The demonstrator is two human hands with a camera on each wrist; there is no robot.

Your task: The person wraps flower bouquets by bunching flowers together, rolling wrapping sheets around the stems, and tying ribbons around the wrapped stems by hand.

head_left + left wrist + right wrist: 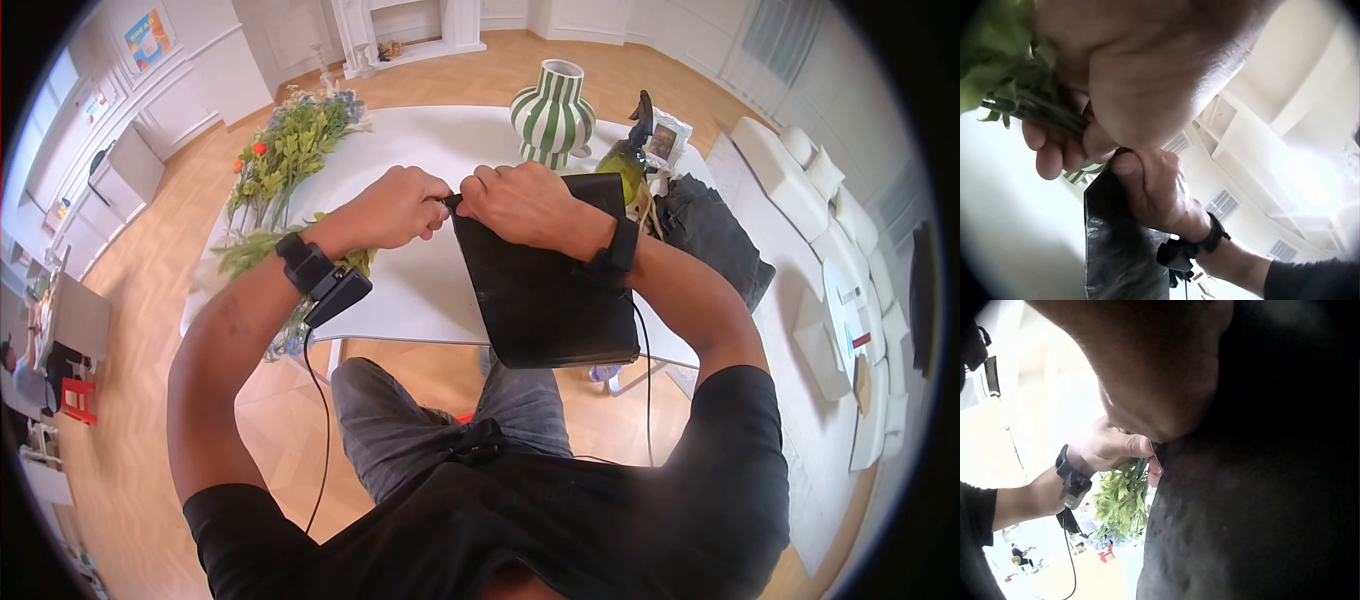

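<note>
A white table (425, 295) is filling the space ahead. Above its near edge, right of centre, a black sheet (555, 310) is hanging, looking light, soft and rather slippery, best taken by its upper left corner. The left hand (405, 205) is pinching that corner, fingers curled; the right hand (522, 205) is gripping the top edge just beside it. Flowers (300, 150) are lying along the left edge; a striped vase (553, 112) is standing near the far edge.
</note>
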